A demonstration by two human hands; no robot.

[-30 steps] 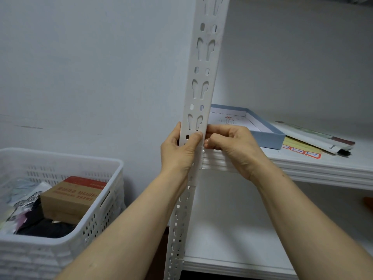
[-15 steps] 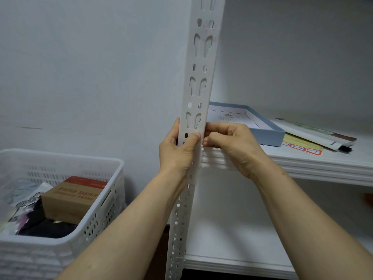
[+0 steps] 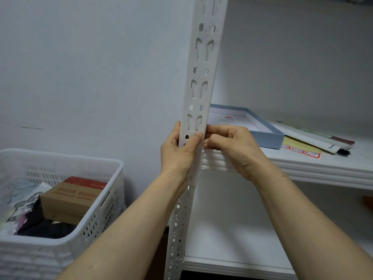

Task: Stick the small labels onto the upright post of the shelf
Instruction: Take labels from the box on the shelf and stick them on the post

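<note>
You gripped the white slotted metal post (image 3: 201,63) at the white shelf board's (image 3: 302,168) front-left corner with your left hand (image 3: 179,152), thumb pressed flat, right hand (image 3: 232,148) curled beside it, label hidden, pinch unclear; probably mid-stick, next smooth it and fetch another from the yellow label sheet (image 3: 300,150).

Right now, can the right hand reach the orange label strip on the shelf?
Probably yes. The right hand is at the post, and the label strip lies near the front of the shelf, beside the blue box; nothing stands between them.
</note>
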